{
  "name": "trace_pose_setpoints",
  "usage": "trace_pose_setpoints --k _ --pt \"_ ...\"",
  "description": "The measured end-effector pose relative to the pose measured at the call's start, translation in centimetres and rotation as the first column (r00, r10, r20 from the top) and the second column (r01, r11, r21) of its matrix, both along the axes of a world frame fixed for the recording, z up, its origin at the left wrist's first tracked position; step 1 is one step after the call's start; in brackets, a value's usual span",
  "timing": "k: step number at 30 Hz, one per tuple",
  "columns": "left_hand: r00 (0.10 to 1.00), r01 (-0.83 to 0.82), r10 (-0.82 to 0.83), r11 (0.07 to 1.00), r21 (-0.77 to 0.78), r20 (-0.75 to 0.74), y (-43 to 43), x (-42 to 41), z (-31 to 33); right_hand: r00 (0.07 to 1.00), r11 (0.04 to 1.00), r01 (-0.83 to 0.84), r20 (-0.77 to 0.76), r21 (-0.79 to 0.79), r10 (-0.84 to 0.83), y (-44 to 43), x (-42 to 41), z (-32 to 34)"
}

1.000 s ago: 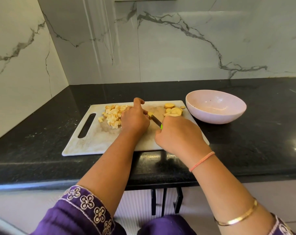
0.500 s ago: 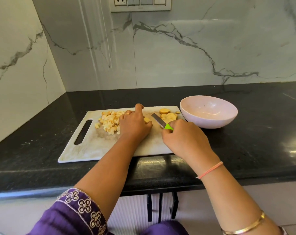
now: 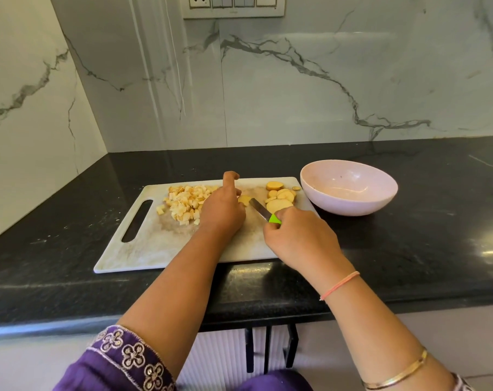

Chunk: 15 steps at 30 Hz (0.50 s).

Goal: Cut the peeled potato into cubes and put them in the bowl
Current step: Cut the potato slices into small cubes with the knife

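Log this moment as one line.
left hand holds potato piece | right hand grips knife | cubes piled on board | bowl: no cubes

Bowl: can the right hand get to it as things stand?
Probably yes. The bowl sits on the counter just right of the cutting board, on the right hand's side, with nothing standing between them. The hand grips the knife, though, so it isn't free to grasp.

Glossy black stone counter (image 3: 409, 249), matt stained plastic board (image 3: 155, 249), metal blade (image 3: 258, 208).
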<state>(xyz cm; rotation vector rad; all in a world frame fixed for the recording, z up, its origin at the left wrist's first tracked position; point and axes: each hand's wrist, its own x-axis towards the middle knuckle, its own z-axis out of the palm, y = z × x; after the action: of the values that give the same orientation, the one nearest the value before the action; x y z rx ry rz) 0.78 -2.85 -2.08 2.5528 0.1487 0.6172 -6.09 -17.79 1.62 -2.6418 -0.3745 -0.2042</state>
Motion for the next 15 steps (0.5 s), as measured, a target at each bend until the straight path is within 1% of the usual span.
trace_pose_setpoints --k 5,9,12,15 --pt "1.000 -0.018 0.018 0.999 -0.047 -0.012 0.22 0.00 0.14 1.000 1.000 -0.013 0.010 -0.001 0.013 0.14 -0.28 0.04" --pt "1.000 0.015 -0.016 0.998 -0.060 -0.016 -0.12 -0.16 0.33 0.998 0.999 0.043 0.043 0.008 -0.044 -0.40 0.27 0.44" --pt "0.999 0.027 -0.028 0.999 -0.045 -0.025 -0.04 -0.39 0.24 0.998 0.998 0.067 0.015 -0.012 -0.067 -0.29 0.71 0.24" --pt "0.999 0.039 -0.040 0.998 -0.048 -0.019 0.11 -0.40 0.17 0.999 0.999 0.043 0.009 -0.020 -0.042 0.15 0.60 -0.22"
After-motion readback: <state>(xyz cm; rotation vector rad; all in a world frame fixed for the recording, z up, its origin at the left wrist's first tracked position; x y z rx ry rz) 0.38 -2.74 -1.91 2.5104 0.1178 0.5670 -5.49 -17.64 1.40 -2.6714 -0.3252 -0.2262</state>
